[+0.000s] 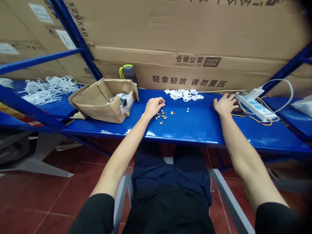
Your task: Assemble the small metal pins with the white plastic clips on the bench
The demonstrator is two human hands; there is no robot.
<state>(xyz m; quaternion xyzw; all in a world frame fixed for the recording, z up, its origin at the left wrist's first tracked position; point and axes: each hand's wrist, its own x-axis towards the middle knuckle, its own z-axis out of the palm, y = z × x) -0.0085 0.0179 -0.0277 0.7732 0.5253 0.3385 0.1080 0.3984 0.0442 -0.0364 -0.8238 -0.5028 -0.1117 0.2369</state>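
My left hand [154, 107] is over the blue shelf top, its fingers curled in and the thumb near the fingertips. Anything between those fingertips is too small to name. Just beside it lie several small metal-and-white parts with thin shafts [173, 113], loosely scattered. My right hand [224, 104] has its fingers spread, palm down, at the left edge of a dark flat object [239, 112] with cables, partly hidden by the fingers. Between the hands, towards the back, is a pile of white plastic pieces [185, 95]. Two tiny white discs [187, 110] lie in front of it.
An open cardboard box [99, 109] with mixed small items stands at the left, a dark cylinder with a green strap [130, 74] behind it. A white power strip [259, 109] with looping cables is at the right. White cords [50, 89] are heaped far left. Blue uprights [83, 42] flank the shelf.
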